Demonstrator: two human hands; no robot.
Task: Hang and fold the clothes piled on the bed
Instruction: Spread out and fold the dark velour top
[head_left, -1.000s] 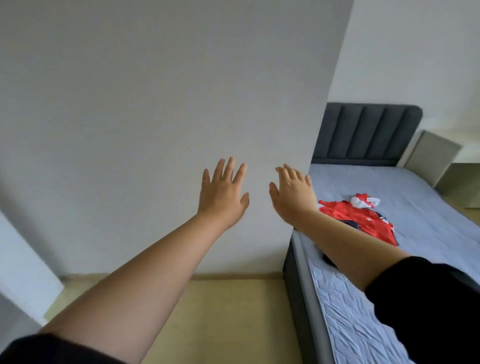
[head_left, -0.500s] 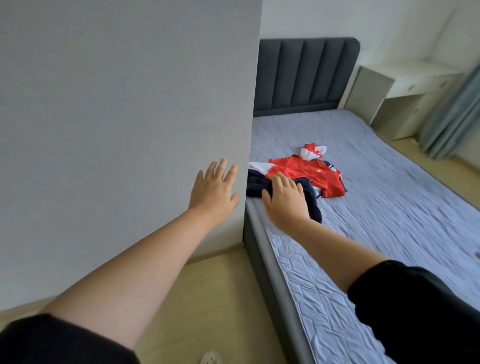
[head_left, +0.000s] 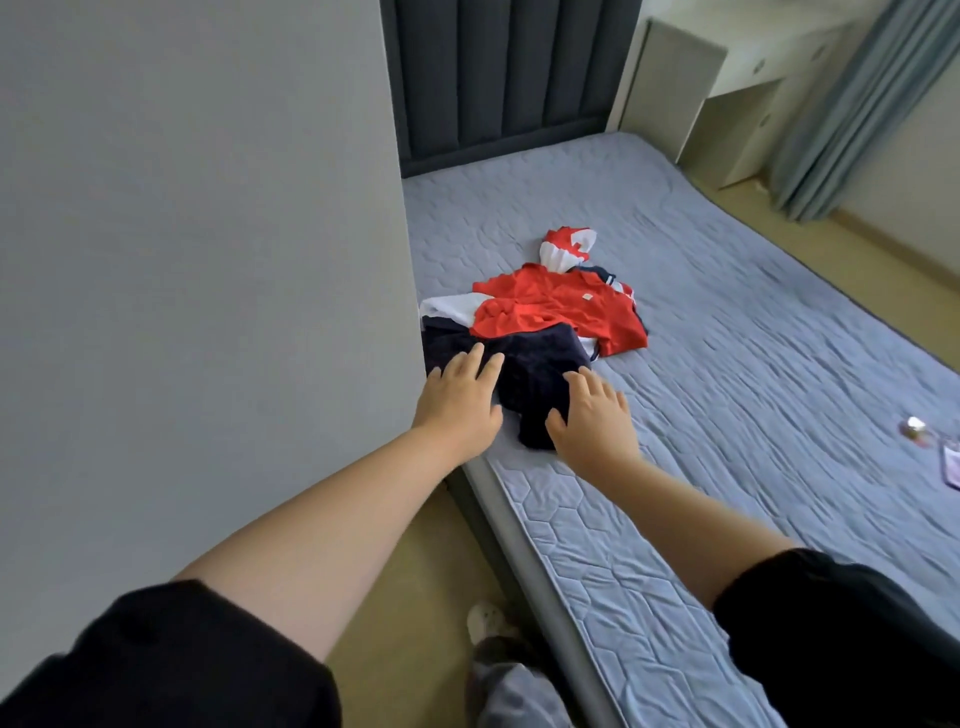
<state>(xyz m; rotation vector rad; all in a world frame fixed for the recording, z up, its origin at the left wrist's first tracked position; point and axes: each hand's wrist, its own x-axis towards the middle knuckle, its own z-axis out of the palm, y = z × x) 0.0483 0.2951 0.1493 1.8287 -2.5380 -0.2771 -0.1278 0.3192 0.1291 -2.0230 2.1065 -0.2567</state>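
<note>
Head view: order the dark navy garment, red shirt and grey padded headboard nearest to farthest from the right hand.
1. Dark navy garment, at the fingertips of the right hand.
2. Red shirt, just beyond the navy one.
3. Grey padded headboard, far end, top of view.

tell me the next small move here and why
Probably curl both hands onto the navy garment and lift it: the left hand and right hand lie open over it, gripping nothing, and it is the nearest piece of the pile.
</note>
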